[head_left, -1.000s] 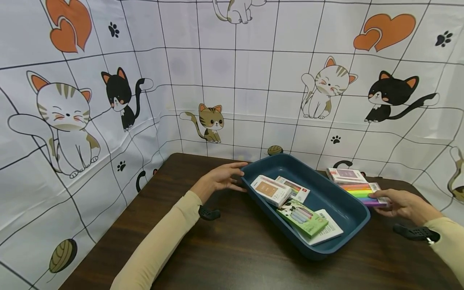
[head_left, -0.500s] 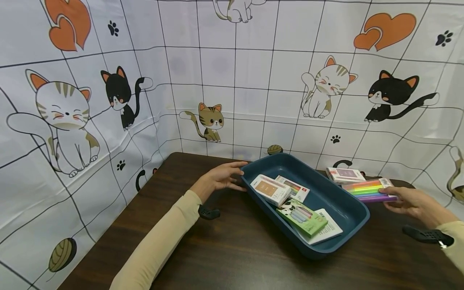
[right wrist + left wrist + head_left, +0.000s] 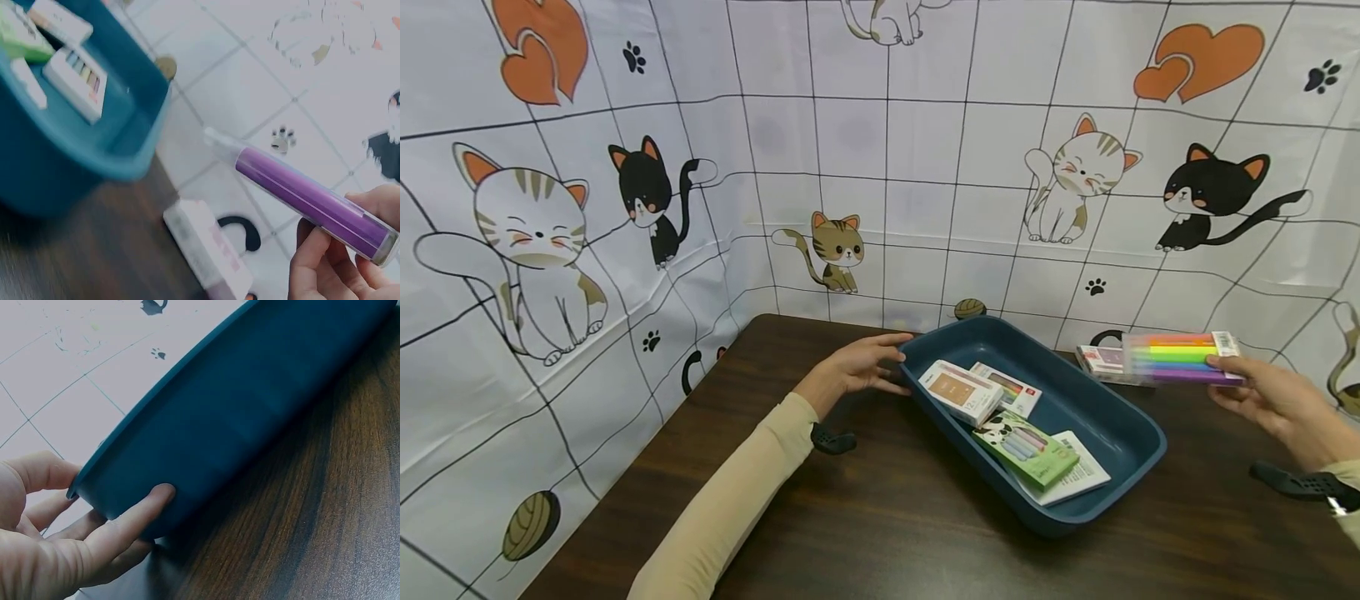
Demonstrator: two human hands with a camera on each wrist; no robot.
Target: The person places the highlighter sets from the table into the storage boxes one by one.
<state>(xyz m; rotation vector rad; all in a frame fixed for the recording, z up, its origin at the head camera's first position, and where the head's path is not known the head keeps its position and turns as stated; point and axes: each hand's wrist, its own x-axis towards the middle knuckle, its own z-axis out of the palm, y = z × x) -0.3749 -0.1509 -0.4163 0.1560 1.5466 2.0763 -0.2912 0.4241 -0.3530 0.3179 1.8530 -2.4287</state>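
Observation:
My right hand pinches the right end of a clear pack of coloured markers, held above the table. In the right wrist view the pack is edge-on, with a purple marker facing the camera. My left hand touches the left end of a dark blue plastic tub. In the left wrist view, its fairly straight fingers spread around the tub's corner. Inside the tub lie a white box with an orange-brown panel, a white box picturing coloured sticks, a green box and a white packet.
A white box with a mauve panel lies behind the tub's right side, partly hidden by the marker pack. The dark wooden table meets a cat-patterned cloth backdrop at the back and left.
My right hand has raised the marker pack off the table area beside the tub and moved up and right, levelling it. My left hand and the tub have stayed put.

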